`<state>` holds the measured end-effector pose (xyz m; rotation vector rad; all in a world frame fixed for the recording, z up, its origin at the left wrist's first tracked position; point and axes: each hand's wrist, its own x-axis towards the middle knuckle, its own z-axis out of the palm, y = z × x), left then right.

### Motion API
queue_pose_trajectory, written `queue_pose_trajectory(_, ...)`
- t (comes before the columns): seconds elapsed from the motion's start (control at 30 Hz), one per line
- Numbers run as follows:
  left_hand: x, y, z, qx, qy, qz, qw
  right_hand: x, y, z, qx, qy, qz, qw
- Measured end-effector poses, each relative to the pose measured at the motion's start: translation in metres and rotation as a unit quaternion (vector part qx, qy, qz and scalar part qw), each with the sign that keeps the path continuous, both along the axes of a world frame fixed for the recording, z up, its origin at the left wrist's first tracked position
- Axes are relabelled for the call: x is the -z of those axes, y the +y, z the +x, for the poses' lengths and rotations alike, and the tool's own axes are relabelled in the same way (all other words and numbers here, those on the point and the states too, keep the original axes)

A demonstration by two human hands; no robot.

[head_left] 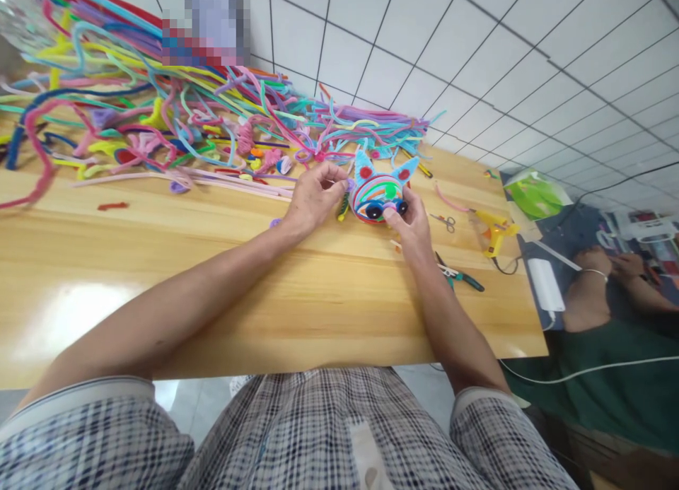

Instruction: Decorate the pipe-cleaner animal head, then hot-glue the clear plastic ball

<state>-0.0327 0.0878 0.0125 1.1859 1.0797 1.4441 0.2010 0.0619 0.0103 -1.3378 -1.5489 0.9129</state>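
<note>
A round animal head made of colourful pipe cleaners (378, 190), with blue ears, red ear centres and black eyes, is held above the wooden table. My right hand (412, 223) grips it from the right, thumb lying over the front near the eyes. At its left side my left hand (317, 197) pinches a small purple pipe-cleaner piece (349, 184) between thumb and forefinger, close to or touching the head; which of the two I cannot tell. A dark green and yellow piece (343, 208) shows just below the left fingertips.
Loose pipe cleaners (212, 115) in many colours heap along the back against the tiled wall (361, 44). To the right lie small scissors (446, 223), green-handled pliers (467, 279) and a yellow glue gun (493, 232). Another person's hands (610, 267) show beyond the table's right edge.
</note>
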Motion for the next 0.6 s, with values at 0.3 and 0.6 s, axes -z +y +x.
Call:
queue_pose_trajectory(0.3, 0.0030, -0.0044, 0.0014, 0.007, 0.020, 0.029, 0.999, -0.0011, -0.0011, 0.0024, 0.002, -0.017, 0.002, 1.000)
queue_pose_trajectory(0.6, 0.0050, -0.0015, 0.0034, 0.006, 0.030, 0.019, 0.999, 0.0012, -0.0015, 0.0041, 0.005, -0.010, 0.000, 1.000)
